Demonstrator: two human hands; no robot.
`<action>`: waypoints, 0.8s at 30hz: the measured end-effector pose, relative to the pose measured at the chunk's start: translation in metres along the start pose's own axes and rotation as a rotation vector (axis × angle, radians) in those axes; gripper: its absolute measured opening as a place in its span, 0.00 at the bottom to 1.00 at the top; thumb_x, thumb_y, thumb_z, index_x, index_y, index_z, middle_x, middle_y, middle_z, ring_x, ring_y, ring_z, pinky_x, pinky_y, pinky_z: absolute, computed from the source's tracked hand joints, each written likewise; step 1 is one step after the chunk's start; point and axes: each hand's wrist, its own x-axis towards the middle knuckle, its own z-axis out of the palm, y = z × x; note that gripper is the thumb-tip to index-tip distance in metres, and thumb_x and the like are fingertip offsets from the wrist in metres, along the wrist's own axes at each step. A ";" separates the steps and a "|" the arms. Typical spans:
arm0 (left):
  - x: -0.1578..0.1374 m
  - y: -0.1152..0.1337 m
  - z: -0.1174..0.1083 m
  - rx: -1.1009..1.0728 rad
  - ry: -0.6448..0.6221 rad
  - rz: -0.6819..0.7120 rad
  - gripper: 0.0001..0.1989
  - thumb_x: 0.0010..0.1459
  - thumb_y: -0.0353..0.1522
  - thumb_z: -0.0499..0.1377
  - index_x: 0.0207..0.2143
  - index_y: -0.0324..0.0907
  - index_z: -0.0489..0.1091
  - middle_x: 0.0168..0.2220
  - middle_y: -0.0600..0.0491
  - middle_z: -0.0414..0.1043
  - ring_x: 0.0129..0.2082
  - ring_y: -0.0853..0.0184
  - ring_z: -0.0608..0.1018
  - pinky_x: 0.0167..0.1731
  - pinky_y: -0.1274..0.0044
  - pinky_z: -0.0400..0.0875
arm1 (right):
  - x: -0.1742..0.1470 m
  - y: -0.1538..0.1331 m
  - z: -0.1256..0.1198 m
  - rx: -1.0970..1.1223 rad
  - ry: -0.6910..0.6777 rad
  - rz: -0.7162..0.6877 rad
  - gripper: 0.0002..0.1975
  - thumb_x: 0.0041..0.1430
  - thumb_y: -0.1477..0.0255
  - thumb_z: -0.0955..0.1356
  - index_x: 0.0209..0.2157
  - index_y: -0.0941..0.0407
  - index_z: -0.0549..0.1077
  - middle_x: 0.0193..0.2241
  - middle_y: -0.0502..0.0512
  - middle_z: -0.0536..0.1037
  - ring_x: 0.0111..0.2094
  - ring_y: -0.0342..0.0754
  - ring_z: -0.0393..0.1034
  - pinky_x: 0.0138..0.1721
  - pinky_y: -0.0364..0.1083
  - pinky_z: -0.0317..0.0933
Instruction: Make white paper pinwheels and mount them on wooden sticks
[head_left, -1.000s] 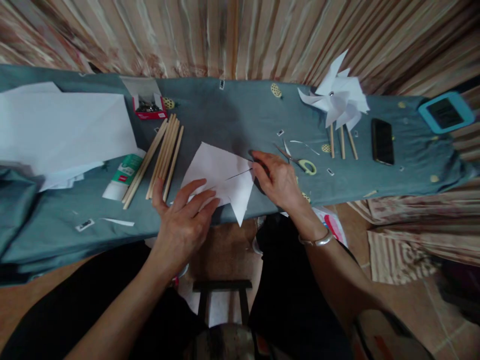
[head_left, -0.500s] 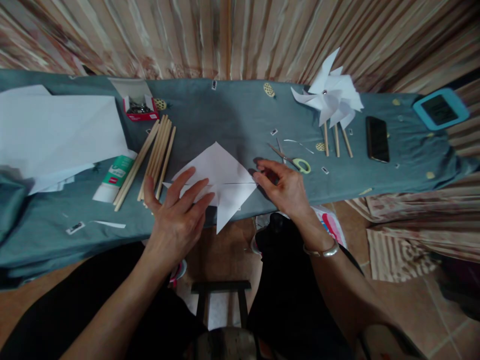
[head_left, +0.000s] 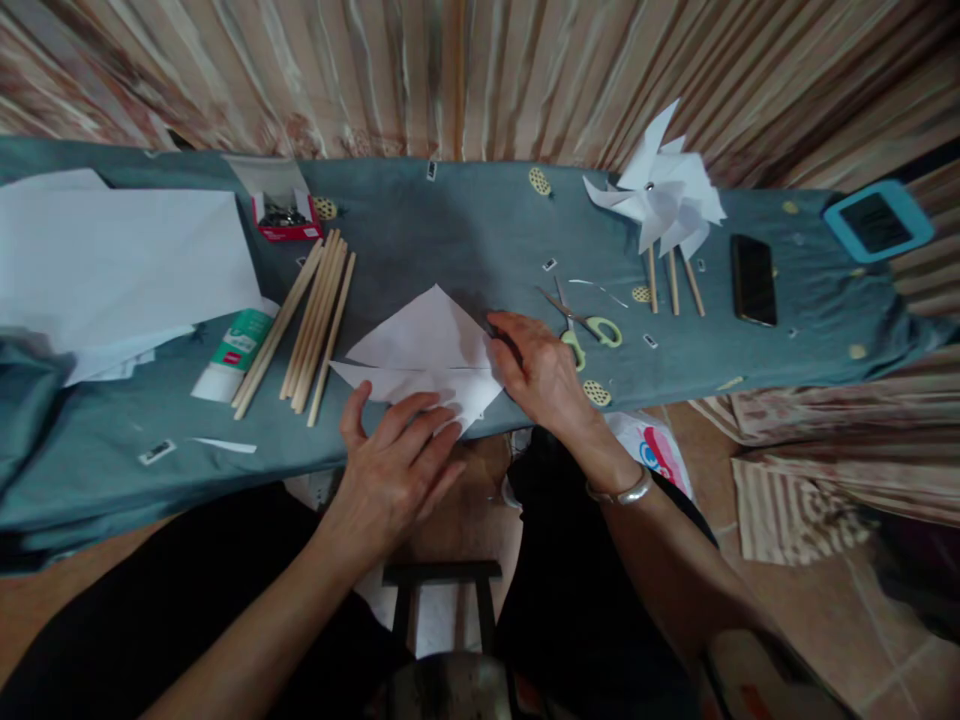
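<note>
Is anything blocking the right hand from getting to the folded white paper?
No, nothing visible stands between them: the right hand is already at the right end of the folded white paper. The scissors lie beyond that hand, and the wooden sticks lie left of the paper.

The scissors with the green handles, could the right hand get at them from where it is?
Probably yes: the scissors lie right beside the right hand, with nothing visible on top of them. It would likely have to leave the edge of the white paper first.
</note>
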 end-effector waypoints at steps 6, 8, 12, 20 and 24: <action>-0.009 -0.003 0.011 0.019 0.015 -0.016 0.10 0.61 0.25 0.58 0.45 0.44 0.71 0.42 0.54 0.79 0.46 0.62 0.77 0.61 0.57 0.48 | -0.007 -0.005 -0.002 -0.003 -0.012 -0.012 0.18 0.65 0.72 0.61 0.51 0.64 0.74 0.49 0.65 0.79 0.52 0.55 0.73 0.56 0.55 0.66; -0.012 -0.007 0.011 0.020 -0.009 -0.025 0.09 0.62 0.26 0.58 0.45 0.43 0.71 0.42 0.54 0.79 0.46 0.62 0.76 0.58 0.59 0.53 | -0.009 -0.004 -0.003 0.004 -0.015 0.000 0.17 0.65 0.72 0.61 0.50 0.63 0.74 0.48 0.64 0.79 0.51 0.54 0.73 0.56 0.55 0.66; -0.012 -0.011 0.003 0.008 -0.037 0.020 0.07 0.64 0.27 0.57 0.44 0.41 0.72 0.41 0.52 0.79 0.45 0.61 0.75 0.45 0.66 0.63 | -0.014 -0.001 -0.007 0.022 0.006 0.016 0.17 0.65 0.73 0.61 0.50 0.59 0.74 0.49 0.61 0.79 0.52 0.53 0.73 0.56 0.56 0.66; 0.000 -0.017 -0.010 -0.066 0.034 -0.009 0.08 0.63 0.27 0.57 0.43 0.41 0.73 0.39 0.49 0.79 0.44 0.59 0.76 0.42 0.66 0.71 | -0.030 -0.007 -0.026 0.177 -0.156 -0.078 0.29 0.57 0.59 0.71 0.57 0.54 0.68 0.63 0.64 0.65 0.64 0.58 0.59 0.62 0.62 0.58; 0.003 -0.016 -0.010 -0.111 0.052 -0.031 0.10 0.63 0.26 0.57 0.45 0.42 0.73 0.40 0.49 0.78 0.45 0.60 0.75 0.45 0.67 0.73 | -0.039 -0.008 -0.024 0.129 -0.185 -0.139 0.31 0.56 0.58 0.71 0.59 0.53 0.66 0.65 0.64 0.61 0.67 0.60 0.53 0.63 0.64 0.55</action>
